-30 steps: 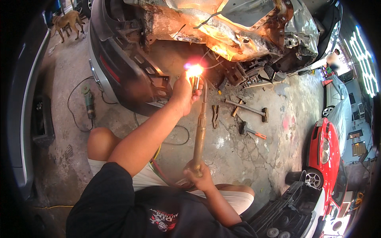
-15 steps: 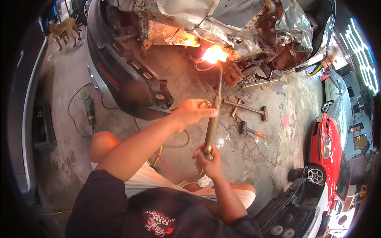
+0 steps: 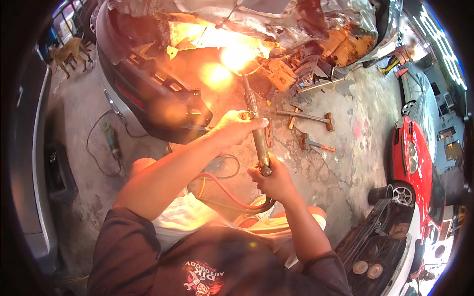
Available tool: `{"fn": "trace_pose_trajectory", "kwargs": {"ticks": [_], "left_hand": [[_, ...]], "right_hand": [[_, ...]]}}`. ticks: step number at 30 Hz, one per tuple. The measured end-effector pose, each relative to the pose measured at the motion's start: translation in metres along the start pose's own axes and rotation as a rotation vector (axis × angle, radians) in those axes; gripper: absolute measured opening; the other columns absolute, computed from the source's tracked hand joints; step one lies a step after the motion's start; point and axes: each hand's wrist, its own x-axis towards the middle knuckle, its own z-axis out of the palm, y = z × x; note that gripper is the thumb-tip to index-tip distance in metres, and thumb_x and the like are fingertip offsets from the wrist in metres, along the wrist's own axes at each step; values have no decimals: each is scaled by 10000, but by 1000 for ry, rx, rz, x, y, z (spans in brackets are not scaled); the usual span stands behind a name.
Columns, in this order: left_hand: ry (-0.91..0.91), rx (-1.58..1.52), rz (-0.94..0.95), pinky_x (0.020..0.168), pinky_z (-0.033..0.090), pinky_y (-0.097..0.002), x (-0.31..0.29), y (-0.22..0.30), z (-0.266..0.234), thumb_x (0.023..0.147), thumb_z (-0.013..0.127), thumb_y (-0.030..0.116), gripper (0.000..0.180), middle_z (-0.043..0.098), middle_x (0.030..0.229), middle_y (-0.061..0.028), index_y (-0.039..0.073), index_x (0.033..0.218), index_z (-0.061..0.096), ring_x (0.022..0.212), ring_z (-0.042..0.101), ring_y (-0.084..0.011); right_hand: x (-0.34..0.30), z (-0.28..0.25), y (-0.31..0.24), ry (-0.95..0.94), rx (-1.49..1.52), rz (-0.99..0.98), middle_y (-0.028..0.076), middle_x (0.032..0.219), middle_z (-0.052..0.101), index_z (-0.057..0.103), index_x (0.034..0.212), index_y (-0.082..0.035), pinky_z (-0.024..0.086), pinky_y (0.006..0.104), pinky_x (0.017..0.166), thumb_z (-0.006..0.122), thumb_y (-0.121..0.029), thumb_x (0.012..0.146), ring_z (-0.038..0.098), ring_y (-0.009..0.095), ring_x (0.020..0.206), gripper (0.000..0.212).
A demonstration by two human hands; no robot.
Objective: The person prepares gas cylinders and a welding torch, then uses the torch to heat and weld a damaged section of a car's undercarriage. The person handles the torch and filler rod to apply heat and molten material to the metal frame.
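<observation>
My left hand (image 3: 232, 129) grips the upper handle of a brass-coloured gas torch (image 3: 260, 144), its thumb lying along the barrel near the valve. Lower down, my right hand (image 3: 274, 180) is closed around the torch's rear end, where red and dark hoses (image 3: 224, 190) lead away. The nozzle points away from me, and a bright flame (image 3: 237, 57) burns at its tip. It plays against the lower edge of a crumpled silver car body (image 3: 296, 22). Glare hides the metal right around the flame.
A detached dark bumper (image 3: 143, 93) lies at left, with a corded angle grinder (image 3: 112, 139) beside it. On the concrete to the right are a sledgehammer (image 3: 308, 116) and an orange-handled hammer (image 3: 318, 144). Beyond stand a red car (image 3: 414, 158), a dog (image 3: 70, 53) and another person (image 3: 402, 53).
The torch has swung left, its flame moving left along the car's edge. Glow and glare have grown much stronger. More of the hoses shows below my right hand.
</observation>
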Motion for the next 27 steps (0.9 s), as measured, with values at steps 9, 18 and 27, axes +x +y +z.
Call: {"fn": "trace_pose_trajectory", "kwargs": {"ticks": [9,18,27], "left_hand": [[-97,-120,-67,477,291,-247,5,-31,-3,963,815,358,313,455,714,77,124,938,609,549,357,-30],[-102,-21,-39,513,291,-226,15,-28,-4,973,808,341,280,488,733,87,132,939,625,580,387,-21],[-161,-52,-3,518,304,-203,10,-25,-5,1007,775,299,231,535,784,81,91,1043,681,591,411,-11]], "right_hand": [[-13,27,28,130,-62,-145,170,873,754,570,1001,-25,586,444,738,841,-189,870,765,364,840,343],[-25,48,32,177,328,-351,146,1136,654,576,1288,-43,558,378,778,821,-99,883,686,253,921,477],[-5,50,59,150,112,-586,202,1031,554,629,1056,-40,538,438,719,779,-64,897,654,369,822,220]]}}
